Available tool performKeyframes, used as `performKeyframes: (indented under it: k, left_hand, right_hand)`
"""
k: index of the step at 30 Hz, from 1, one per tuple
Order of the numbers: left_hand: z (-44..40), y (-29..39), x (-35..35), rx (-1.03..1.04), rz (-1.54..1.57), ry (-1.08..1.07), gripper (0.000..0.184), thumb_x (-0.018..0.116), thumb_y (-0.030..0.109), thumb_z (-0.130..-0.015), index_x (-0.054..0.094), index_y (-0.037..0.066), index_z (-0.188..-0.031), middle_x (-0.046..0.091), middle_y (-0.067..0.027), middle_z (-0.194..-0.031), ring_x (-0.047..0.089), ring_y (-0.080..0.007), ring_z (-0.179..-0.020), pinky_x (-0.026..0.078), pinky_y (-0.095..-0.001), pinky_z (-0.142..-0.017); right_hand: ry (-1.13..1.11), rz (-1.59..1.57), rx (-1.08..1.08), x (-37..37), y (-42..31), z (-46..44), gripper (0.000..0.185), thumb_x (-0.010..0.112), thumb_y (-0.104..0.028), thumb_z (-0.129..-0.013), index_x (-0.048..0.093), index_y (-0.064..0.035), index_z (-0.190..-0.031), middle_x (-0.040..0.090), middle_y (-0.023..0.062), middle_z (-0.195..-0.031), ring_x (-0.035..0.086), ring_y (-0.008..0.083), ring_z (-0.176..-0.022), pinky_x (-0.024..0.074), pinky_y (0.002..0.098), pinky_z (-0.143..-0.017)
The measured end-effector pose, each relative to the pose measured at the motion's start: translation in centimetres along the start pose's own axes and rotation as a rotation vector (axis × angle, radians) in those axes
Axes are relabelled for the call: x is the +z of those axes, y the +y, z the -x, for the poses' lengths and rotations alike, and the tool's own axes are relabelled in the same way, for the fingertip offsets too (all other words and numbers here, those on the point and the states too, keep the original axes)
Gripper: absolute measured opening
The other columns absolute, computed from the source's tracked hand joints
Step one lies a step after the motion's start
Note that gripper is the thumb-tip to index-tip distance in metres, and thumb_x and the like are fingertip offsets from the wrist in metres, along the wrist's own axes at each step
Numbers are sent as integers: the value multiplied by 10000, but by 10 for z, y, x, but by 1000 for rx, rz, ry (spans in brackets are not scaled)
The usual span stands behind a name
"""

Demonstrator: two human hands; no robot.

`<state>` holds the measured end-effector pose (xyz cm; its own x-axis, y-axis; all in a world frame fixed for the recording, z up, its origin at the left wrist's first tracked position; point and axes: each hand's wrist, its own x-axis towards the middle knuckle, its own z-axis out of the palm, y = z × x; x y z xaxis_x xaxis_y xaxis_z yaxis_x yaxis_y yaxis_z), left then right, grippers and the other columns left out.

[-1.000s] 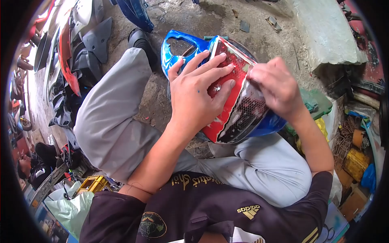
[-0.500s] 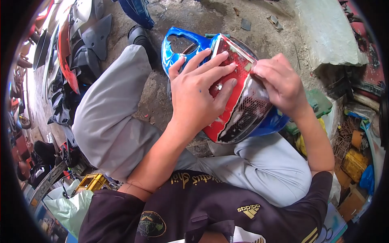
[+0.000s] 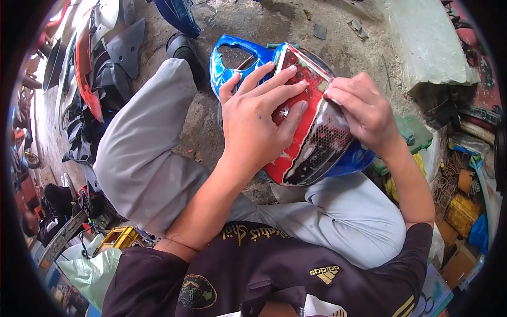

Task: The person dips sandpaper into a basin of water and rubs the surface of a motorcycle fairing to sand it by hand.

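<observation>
A blue helmet-like shell (image 3: 353,160) with red, white and black honeycomb-patterned panels rests between my legs. Its open blue front part points to the upper left. My left hand (image 3: 261,113) lies spread on the red panel (image 3: 304,128), fingers apart, holding nothing. At the panel's upper right edge, my right hand (image 3: 364,108) is closed, with thumb and fingertips pinched together. What sits between those fingertips is too small to make out. Below them the black honeycomb area (image 3: 326,140) has pale, worn-looking patches.
Dark and red plastic panels (image 3: 84,74) stand at the left. A blue curved part (image 3: 177,16) lies at the top. A pale concrete block (image 3: 422,47) is at the upper right. Yellow crates (image 3: 120,238), a green plastic piece (image 3: 414,133) and assorted scrap lie at the sides.
Over the last second my right hand has shifted slightly along the panel's upper right edge, its fingers still pinched. My left hand stays spread on the red panel.
</observation>
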<state>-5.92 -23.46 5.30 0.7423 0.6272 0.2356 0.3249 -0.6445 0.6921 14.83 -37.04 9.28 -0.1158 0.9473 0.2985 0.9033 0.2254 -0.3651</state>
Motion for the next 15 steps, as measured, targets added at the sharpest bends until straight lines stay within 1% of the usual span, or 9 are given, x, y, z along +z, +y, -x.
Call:
performKeyframes:
  k: [2,5,6,9,10,12,13,14,15]
  left_hand:
    - [2,0,-2,-4,10,-10,319,860,269,-905,862,220,-1220,773,-20,-1420,628,-298,-1429,295,-540,-1254]
    - [0,-2,1,7,6,17,296,852,285,-897,868,221,-1186,786,-12,-1383,640,-286,-1403,313,-542,-1234]
    - [1,-2,2,10,2,29,285,848,292,-893,872,223,-1169,792,-8,-1365,645,-279,-1390,322,-543,-1223]
    - [1,1,-2,2,-4,-10,321,858,269,-906,861,221,-1223,775,-27,-1415,632,-306,-1422,307,-545,-1250]
    - [2,0,-2,3,-3,-12,325,857,270,-906,860,223,-1227,775,-30,-1415,633,-304,-1421,311,-545,-1248]
    - [0,0,-2,4,-4,-5,321,855,269,-908,860,222,-1225,775,-29,-1414,634,-302,-1420,313,-544,-1247]
    - [2,0,-3,0,-7,-8,320,854,269,-908,861,222,-1224,775,-29,-1414,635,-301,-1420,314,-543,-1246]
    - [4,-1,-2,2,-8,1,306,852,274,-902,865,223,-1203,782,-24,-1396,641,-294,-1407,321,-544,-1235]
    - [4,-2,0,5,-4,15,292,850,280,-895,869,224,-1181,788,-18,-1379,646,-288,-1394,328,-544,-1224]
  right_hand:
    - [-12,-51,-28,0,-6,3,299,755,19,-828,738,-28,-1123,732,112,-1168,665,335,-1014,600,426,-871]
    - [-28,-10,-69,1,-8,3,289,753,13,-830,739,-24,-1116,735,116,-1177,665,339,-1012,599,433,-877]
    - [-16,10,-46,0,4,2,285,736,7,-836,743,-16,-1119,734,122,-1186,665,340,-1013,600,442,-890]
    - [-21,-8,-25,-1,-3,3,261,715,0,-852,741,-18,-1111,732,124,-1180,664,336,-1012,598,443,-897]
    - [-51,-23,-70,0,-13,3,276,722,15,-846,736,-25,-1118,733,121,-1179,659,337,-1008,595,434,-897]
    - [-39,6,-67,-1,-8,1,279,741,14,-835,736,-28,-1111,735,115,-1185,661,339,-1015,595,430,-893]
    - [-34,14,-63,0,-5,2,282,750,13,-830,737,-29,-1108,736,112,-1188,662,340,-1019,595,428,-891]
    - [-5,15,0,0,6,2,291,767,15,-815,739,-30,-1101,742,104,-1178,666,339,-1014,593,424,-888]
    - [-1,-24,-6,1,1,2,290,766,16,-817,739,-30,-1102,744,103,-1169,663,337,-1002,591,424,-881]
